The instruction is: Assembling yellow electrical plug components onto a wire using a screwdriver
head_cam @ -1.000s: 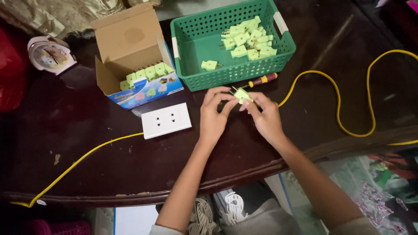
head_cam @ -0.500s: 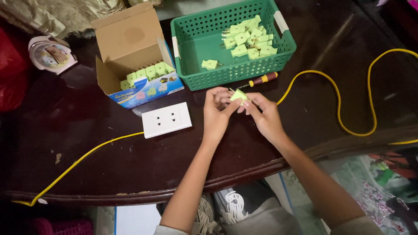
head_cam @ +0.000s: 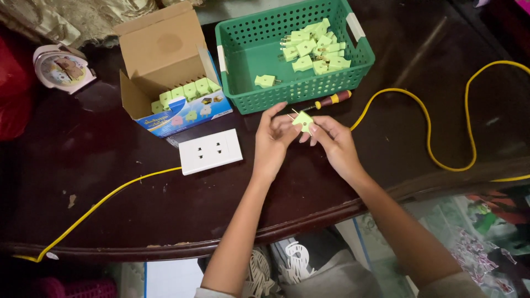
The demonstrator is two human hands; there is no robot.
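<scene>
Both hands meet above the dark wooden table [head_cam: 99,182], just near of the green basket [head_cam: 243,77]. Left hand [head_cam: 274,140]: fingers curled, thumb and fingertips pinching a pale green plug [head_cam: 303,120] from its left side. Right hand [head_cam: 335,142]: fingers closed on the same plug from the right. Plug is held clear of the table, between the two hands; its metal prongs appear to point left and far, though they are small and hard to make out.

A screwdriver [head_cam: 329,101] with a red and yellow handle lies just far of the hands, against the basket's near wall. The basket holds more green plugs, most heaped in its far right corner, one apart near the middle. Left of the hands: a white double socket plate [head_cam: 211,151] on a yellow cable [head_cam: 110,194]. Far left: an open cardboard box [head_cam: 165,60] with a row of plugs.
</scene>
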